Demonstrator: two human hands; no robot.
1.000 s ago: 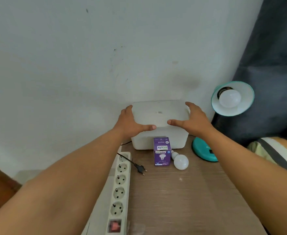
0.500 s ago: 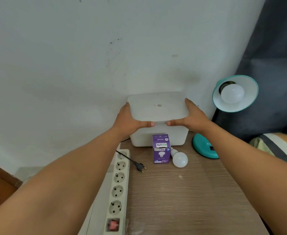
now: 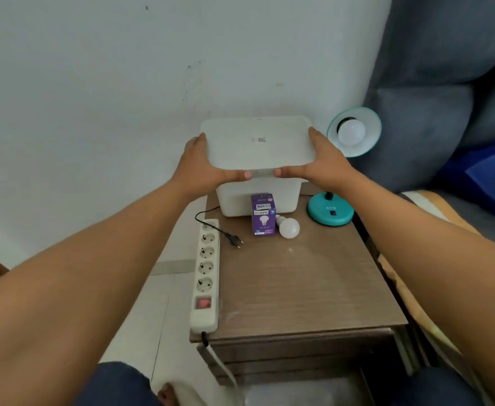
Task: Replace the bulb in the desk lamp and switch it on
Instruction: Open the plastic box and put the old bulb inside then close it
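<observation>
White lid seemingly lifted by both hands

white storage box | lid raised | power strip | wooden table

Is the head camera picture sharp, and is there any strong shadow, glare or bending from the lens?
Head view: soft, even light without hard shadows or glare; the print on the purple bulb box is too soft to read; the wide lens stretches both forearms at the frame edges, so the left hand and right hand holding the white lid look small.
</observation>
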